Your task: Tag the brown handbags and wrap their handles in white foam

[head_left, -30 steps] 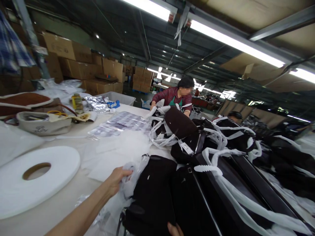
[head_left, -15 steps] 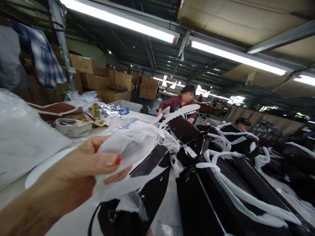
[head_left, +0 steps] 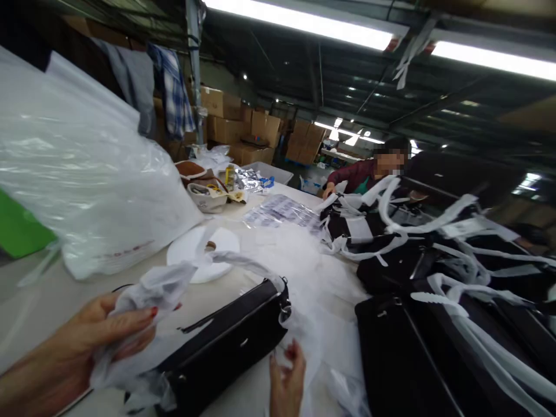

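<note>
At the lower left my left hand (head_left: 117,330) is closed round a crumpled piece of thin white wrapping (head_left: 150,292). A black bag (head_left: 226,347) lies slanted on the table between my hands, with metal rings at its upper right end. From that end a white-wrapped strap (head_left: 249,262) curves back to the left. My right hand (head_left: 287,376) is beside the bag's right end, fingers curled near thin white wrapping (head_left: 299,327); whether it grips any of it cannot be made out.
More black bags (head_left: 403,353) with white-wrapped straps fill the right. A large plastic sack (head_left: 108,191) stands left, beside a white roll (head_left: 180,255). Across the table (head_left: 230,223), a person (head_left: 356,174) reaches toward bags; printed sheets (head_left: 282,211) lie nearby.
The view has swung left. My left hand has moved lower with the wrapping, and my right hand has come into view. The black bag now lies turned more to the right.
</note>
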Demonstrator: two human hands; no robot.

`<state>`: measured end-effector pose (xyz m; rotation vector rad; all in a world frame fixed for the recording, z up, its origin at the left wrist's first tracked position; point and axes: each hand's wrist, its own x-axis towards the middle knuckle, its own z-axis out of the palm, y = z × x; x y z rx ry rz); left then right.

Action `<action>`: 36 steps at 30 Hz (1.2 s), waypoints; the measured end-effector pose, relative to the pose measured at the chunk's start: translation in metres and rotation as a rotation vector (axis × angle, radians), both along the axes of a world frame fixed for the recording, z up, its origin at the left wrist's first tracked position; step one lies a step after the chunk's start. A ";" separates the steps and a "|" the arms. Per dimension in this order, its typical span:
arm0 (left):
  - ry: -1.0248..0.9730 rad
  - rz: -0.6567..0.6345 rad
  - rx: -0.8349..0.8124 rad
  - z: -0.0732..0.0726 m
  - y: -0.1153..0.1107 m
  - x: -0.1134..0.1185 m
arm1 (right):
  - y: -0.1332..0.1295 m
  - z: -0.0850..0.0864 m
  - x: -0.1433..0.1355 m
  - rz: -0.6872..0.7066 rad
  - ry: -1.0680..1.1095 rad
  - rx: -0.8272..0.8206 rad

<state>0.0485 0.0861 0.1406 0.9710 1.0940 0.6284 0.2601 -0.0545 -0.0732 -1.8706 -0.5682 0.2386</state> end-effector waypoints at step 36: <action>-0.536 -0.134 -0.136 -0.001 0.043 0.055 | 0.050 0.105 -0.095 0.491 -0.385 0.240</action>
